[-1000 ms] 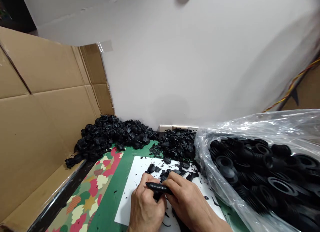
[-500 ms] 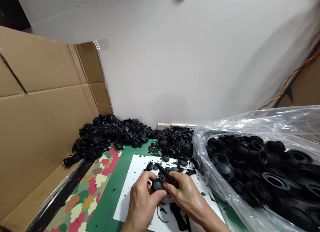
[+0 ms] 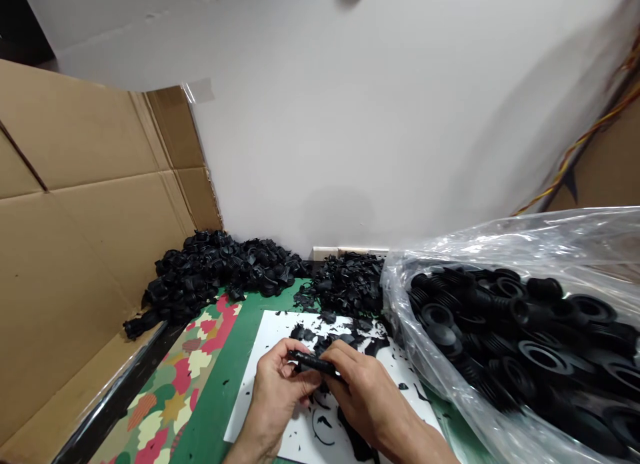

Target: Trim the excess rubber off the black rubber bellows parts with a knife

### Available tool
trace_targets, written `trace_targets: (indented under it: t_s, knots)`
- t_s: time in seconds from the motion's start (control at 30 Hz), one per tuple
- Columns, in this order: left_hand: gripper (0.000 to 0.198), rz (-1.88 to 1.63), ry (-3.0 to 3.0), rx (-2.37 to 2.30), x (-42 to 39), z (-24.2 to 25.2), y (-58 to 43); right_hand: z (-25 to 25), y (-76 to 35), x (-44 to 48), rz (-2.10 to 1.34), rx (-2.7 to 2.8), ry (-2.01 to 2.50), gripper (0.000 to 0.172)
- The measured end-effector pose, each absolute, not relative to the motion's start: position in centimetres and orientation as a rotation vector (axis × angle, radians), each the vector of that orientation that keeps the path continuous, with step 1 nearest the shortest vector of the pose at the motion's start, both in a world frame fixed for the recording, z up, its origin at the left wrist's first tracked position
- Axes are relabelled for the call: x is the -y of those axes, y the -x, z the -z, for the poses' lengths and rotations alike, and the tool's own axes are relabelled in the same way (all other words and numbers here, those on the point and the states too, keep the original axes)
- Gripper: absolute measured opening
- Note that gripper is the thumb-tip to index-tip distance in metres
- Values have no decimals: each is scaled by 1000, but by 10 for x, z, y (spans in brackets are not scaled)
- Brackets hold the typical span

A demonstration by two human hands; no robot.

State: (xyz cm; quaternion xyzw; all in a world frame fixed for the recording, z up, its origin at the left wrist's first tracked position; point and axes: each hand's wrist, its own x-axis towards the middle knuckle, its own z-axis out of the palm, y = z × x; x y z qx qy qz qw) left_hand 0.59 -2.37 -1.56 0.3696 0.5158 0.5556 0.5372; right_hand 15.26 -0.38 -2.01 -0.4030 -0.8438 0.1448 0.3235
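Over a white sheet [image 3: 253, 377], my left hand [image 3: 274, 392] pinches a small black rubber part [image 3: 300, 368], mostly hidden by fingers and tool. My right hand [image 3: 369, 392] is closed round a slim black pen-like tool [image 3: 316, 362]. The tool lies across the rubber part, its tip pointing left toward my left fingers. Whether its end is a blade I cannot make out. Black rubber scraps [image 3: 324, 437] and thin curled strips are scattered on the sheet below and beyond both hands.
A clear plastic bag [image 3: 400, 317] of black ribbed rubber parts [image 3: 545, 357] stands on the right. Behind the sheet lies a heap of black scraps [image 3: 350, 281]. Ribbed black pieces [image 3: 225, 267] are piled back left, beside a cardboard wall [image 3: 100, 237]. The tabletop [image 3: 210, 384] is green.
The tool has swung from pointing up and away to lying nearly level across the rubber part. My right hand has rolled over toward the left, and the part is now more covered.
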Motion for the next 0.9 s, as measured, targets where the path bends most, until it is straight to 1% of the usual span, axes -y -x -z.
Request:
trace_targets:
  t_s: [0.1, 0.27, 0.43, 0.5, 0.57, 0.67, 0.7, 0.77, 0.83, 0.9]
  knots:
    - [28, -1329, -812, -1161, 24, 15, -4, 22, -152, 3, -238, 2244, 1085, 16]
    - [28, -1311, -761, -1157, 25, 14, -5, 27, -146, 5, 123, 2306, 1118, 15]
    - [31, -1360, -742, -1146, 26, 10, -9, 28, -137, 8, 186, 2309, 1127, 14]
    - [27, -1354, -757, -1108, 27, 9, -9, 27, -138, 7, 127, 2264, 1204, 16]
    - [25, -1344, -778, -1075, 27, 9, -8, 24, -143, 4, -8, 2132, 1344, 17]
    - [29, -1336, -755, -1056, 26, 8, -5, 19, -154, -3, -292, 1819, 1448, 11]
    - [32, -1333, -724, -1047, 26, 8, -4, 18, -157, -5, -394, 1721, 1429, 8]
    - [34, -1325, -637, -1023, 24, 8, -2, 15, -160, -7, -604, 1575, 1342, 15]
    - [28, -1326, -536, -1005, 22, 8, -1, 13, -159, -6, -775, 1485, 1245, 21]
    - [21, -1341, -448, -997, 21, 9, 0, 12, -154, -3, -888, 1446, 1164, 22]
